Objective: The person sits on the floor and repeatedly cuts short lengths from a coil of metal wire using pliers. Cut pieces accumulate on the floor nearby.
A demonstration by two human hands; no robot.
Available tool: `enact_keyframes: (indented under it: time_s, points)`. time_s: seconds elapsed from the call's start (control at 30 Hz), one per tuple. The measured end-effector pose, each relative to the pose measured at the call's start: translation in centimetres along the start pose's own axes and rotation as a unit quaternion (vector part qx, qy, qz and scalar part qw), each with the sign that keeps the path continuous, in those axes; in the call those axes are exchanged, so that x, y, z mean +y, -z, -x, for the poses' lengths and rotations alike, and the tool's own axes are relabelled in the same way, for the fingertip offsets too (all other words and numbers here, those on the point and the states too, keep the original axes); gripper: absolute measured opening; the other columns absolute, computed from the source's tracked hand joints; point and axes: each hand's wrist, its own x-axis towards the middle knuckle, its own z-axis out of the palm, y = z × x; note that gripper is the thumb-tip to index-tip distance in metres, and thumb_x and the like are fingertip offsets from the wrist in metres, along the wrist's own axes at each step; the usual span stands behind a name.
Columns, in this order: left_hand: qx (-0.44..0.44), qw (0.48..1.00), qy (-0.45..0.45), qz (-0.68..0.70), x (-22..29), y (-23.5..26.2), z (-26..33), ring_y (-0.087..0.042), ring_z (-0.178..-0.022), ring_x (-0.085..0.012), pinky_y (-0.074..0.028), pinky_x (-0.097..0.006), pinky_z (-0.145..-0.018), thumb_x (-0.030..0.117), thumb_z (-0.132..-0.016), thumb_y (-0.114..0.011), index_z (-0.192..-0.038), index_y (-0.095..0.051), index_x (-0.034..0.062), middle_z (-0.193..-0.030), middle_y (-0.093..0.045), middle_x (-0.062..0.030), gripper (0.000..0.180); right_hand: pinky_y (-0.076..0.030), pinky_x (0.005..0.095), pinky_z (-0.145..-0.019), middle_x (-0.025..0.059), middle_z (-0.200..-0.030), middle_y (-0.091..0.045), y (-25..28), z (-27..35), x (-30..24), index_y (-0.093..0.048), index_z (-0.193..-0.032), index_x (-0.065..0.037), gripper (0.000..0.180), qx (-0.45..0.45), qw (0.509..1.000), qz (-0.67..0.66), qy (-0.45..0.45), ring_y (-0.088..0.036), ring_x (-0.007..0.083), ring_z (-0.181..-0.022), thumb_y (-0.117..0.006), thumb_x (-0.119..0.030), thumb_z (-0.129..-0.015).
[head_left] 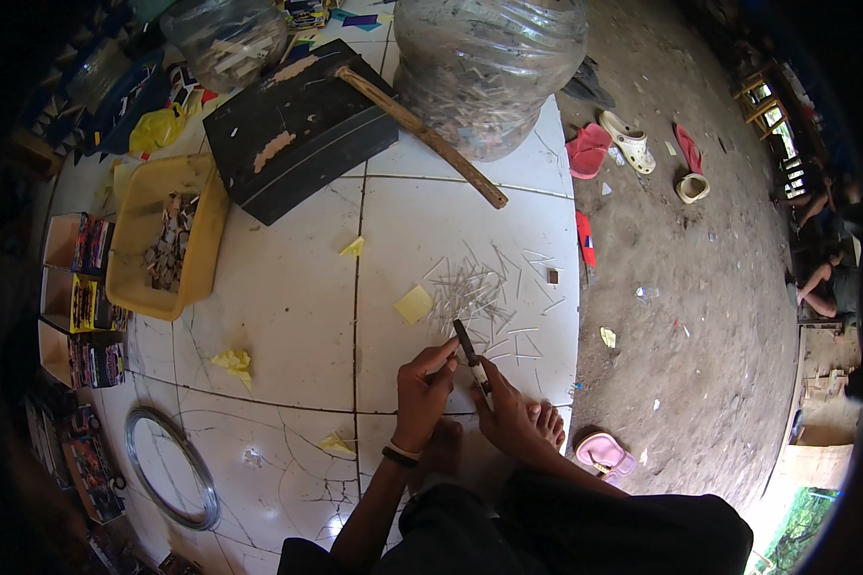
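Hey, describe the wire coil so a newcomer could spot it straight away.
On the white tiles, find the yellow tub. Below it in view lies the wire coil, the one large grey ring, unlike the straight-edged boxes to its left.

- Held tool (464,338), centre: dull, metal-looking
- Wire coil (208,491), lower left: shiny, smooth metal
- Tiles (288,331), centre: glossy
- Bin (146,300), left: smooth plastic
- Bag (489,81), upper centre: glossy, wrinkled clear plastic
- Stick (422,132), upper centre: worn wood
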Motion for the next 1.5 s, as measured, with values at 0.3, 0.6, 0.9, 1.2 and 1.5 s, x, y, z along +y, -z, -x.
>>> enact_keyframes:
  time_s: [0.3,0.6,0.9,1.2,1.5]
  points:
    - [-0.024,0.999,0.008,0.032,0.0,0.2,0.1,-0.049,-0.073,-0.0039,-0.043,-0.022,-0.062,-0.001,-0.097,-0.062,-0.134,-0.066,0.002,-0.103,-0.066,-0.0013,0.038,-0.051,0.0565,-0.077,0.0263,-0.089,-0.069,-0.6,0.5,0.3,-0.06,-0.107,0.001,0.031,-0.006,0.988,0.091,-0.127,-0.065,0.0514,-0.085,-0.071,-0.022,-0.09]
    - [0.0,1.0,0.002,0.0,-0.3,-0.3,-0.4,-0.048,-0.073,-0.004,-0.041,-0.022,-0.062,-0.001,-0.097,-0.061,-0.132,-0.068,0.0028,-0.096,-0.065,0.0004,0.036,-0.05,0.0593,-0.076,0.0288,-0.087,-0.069,-0.9,-0.4,0.9,-0.06,-0.107,0.002,0.03,-0.019,0.986,0.034,-0.164,-0.065,0.0549,-0.084,-0.068,-0.023,-0.092]
    - [0.041,0.999,0.017,0.027,1.0,0.0,-0.5,-0.046,-0.064,-0.0042,-0.041,-0.022,-0.057,0.0,-0.097,-0.061,-0.133,-0.069,0.0069,-0.098,-0.067,0.0003,0.037,-0.051,0.0541,-0.085,0.0313,-0.103,-0.068,0.2,-1.8,-1.3,-0.051,-0.126,0.002,0.035,-0.014,0.984,0.032,-0.174,-0.064,0.053,-0.102,-0.061,-0.02,-0.101]
    - [0.062,0.996,0.024,0.059,0.6,0.1,-1.3,-0.049,-0.062,-0.0047,-0.042,-0.023,-0.057,0.001,-0.096,-0.066,-0.127,-0.072,0.003,-0.096,-0.07,-0.0011,0.031,-0.051,0.0506,-0.087,0.0293,-0.108,-0.067,-0.3,-0.7,-1.0,-0.049,-0.134,0.001,0.038,-0.016,0.997,-0.011,-0.074,-0.064,0.0502,-0.105,-0.059,-0.016,-0.102]
    - [-0.01,0.996,-0.052,-0.068,1.6,-1.3,-3.3,-0.059,-0.065,-0.0073,-0.05,-0.023,-0.057,0.003,-0.095,-0.068,-0.122,-0.075,0.0029,-0.094,-0.073,-0.0061,0.027,-0.05,0.0476,-0.072,0.0218,-0.092,-0.066,-0.8,-0.8,-0.8,-0.048,-0.13,-0.001,0.033,0.096,0.983,0.021,-0.157,-0.066,0.0401,-0.083,-0.057,-0.02,-0.104]
